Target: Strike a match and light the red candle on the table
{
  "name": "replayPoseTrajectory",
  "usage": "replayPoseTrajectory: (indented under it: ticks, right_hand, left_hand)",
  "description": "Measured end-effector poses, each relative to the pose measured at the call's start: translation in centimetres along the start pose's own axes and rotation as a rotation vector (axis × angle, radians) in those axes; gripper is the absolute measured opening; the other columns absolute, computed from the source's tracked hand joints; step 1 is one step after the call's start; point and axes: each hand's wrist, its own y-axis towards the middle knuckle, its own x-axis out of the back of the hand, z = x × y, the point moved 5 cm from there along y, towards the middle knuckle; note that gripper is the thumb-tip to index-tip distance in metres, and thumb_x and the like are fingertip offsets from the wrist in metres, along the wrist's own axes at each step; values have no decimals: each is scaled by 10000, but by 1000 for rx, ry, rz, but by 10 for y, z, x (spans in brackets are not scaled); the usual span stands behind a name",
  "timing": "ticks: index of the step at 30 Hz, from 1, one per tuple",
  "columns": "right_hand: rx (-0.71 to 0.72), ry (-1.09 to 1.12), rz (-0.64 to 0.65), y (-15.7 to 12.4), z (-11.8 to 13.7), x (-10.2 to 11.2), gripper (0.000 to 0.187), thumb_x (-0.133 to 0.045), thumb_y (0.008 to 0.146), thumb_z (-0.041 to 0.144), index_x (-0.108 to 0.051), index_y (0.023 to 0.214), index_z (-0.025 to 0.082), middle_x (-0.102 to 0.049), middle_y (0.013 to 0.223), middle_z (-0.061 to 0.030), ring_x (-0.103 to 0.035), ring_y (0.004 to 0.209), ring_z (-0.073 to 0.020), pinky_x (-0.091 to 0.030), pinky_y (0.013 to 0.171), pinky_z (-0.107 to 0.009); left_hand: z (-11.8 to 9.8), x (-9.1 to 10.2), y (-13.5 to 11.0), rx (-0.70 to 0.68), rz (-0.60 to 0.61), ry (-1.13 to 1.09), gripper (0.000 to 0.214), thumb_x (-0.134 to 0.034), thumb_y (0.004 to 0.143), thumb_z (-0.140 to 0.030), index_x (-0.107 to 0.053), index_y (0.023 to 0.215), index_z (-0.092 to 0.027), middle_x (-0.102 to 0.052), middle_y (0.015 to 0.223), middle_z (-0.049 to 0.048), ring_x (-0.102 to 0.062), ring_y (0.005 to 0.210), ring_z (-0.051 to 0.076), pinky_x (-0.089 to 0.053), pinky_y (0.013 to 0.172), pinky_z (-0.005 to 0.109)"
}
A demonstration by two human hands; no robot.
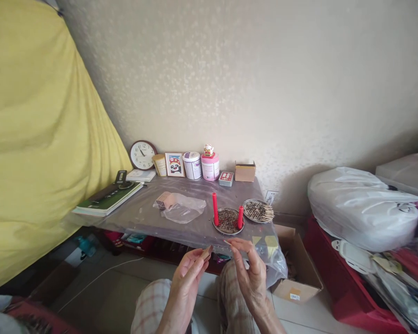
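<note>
Over my knees, my left hand (191,273) has its fingers closed on a small matchbox (208,252), which they mostly cover. My right hand (248,269) pinches a thin match (227,242) between thumb and fingertips, with its end pointing toward the matchbox but apart from it. Just beyond my hands, a tall red candle (215,209) and a shorter red candle (240,217) stand upright on a round metal plate (229,232) covered with dark bits. I see no flame on either candle. A second round plate (252,202) bears several pale sticks (267,214) at its right.
The low table (142,211) has a plastic cover. On it are a pink-brown block (165,200) in a clear bag, a green book (107,199), a clock (142,155), tins (192,165) and a small carton (244,172). A cardboard box (299,273) stands on the floor at right.
</note>
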Motion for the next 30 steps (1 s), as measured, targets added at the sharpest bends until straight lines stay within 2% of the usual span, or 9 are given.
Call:
replayPoseTrajectory:
  ticks: [5, 10, 13, 14, 15, 16, 19, 25, 30]
  right_hand:
    - [154, 25, 98, -3, 21, -8, 210, -547, 926, 57, -636, 1028, 218, -734, 964, -55, -703, 898, -145, -574, 816, -243]
    - [190, 22, 58, 4, 39, 9, 281, -549, 917, 37, -614, 1113, 229, -726, 1023, -74, -695, 949, -164, -574, 821, -280]
    - [299, -23, 138, 1, 34, -1, 277, -537, 931, 86, -622, 1139, 248, -748, 985, -68, -714, 902, -187, -590, 756, -303]
    - [262, -92, 151, 2, 24, -8, 226, -504, 956, 122, -651, 1064, 256, -750, 893, -41, -719, 811, -176, -594, 716, -288]
    - [229, -157, 79, 2, 12, -10, 223, -471, 977, 157, -668, 971, 260, -733, 779, -11, -702, 680, -161, -586, 637, -265]
    - [195, -181, 36, 3, 1, -13, 220, -464, 985, 179, -670, 945, 246, -724, 752, -15, -696, 648, -166, -580, 608, -268]
    - [107, -198, -60, 8, -22, -13, 148, -518, 973, 194, -665, 976, 213, -743, 853, -52, -723, 767, -186, -592, 694, -291]
    - [-22, -107, -106, 16, -24, 4, 94, -573, 951, 234, -667, 958, 224, -751, 870, -25, -730, 790, -177, -596, 728, -287]
    - [-90, -76, -117, 15, -24, 5, 97, -578, 939, 251, -670, 922, 225, -741, 866, -27, -717, 791, -184, -587, 696, -289]
  left_hand:
    - [-2, -10, -1, -15, 83, -10, 180, -698, 830, -315, -721, 972, -209, -766, 1010, 44, -645, 1057, 204, -434, 1016, 346]
    - [-1, -4, 2, -8, 8, -34, 217, -788, 744, -331, -731, 915, -211, -777, 965, 35, -652, 995, 187, -445, 981, 333]
    - [-4, -5, 1, -31, 26, -18, 252, -787, 741, -357, -738, 936, -204, -774, 1023, 66, -648, 1003, 210, -431, 1000, 376]
    - [-6, -6, 0, -42, 42, -4, 261, -770, 758, -363, -738, 963, -205, -768, 1053, 76, -641, 1039, 225, -419, 1023, 395]
    - [-7, -7, -1, -46, 56, 12, 270, -760, 766, -371, -739, 978, -205, -763, 1072, 85, -631, 1074, 241, -405, 1044, 413]
    - [-8, -7, -2, -47, 60, 28, 279, -757, 767, -382, -741, 984, -207, -761, 1080, 90, -622, 1103, 255, -391, 1063, 428]
    - [-8, -1, -3, -27, 18, 42, 278, -781, 734, -404, -756, 937, -215, -768, 1061, 89, -620, 1120, 276, -367, 1093, 456]
    - [-5, 7, -5, -17, -30, 36, 227, -766, 749, -391, -763, 909, -231, -770, 1069, 77, -602, 1184, 291, -348, 1134, 472]
    - [-5, 9, -4, -8, -56, 15, 269, -820, 689, -398, -754, 873, -214, -782, 1099, 103, -593, 1229, 323, -319, 1169, 516]
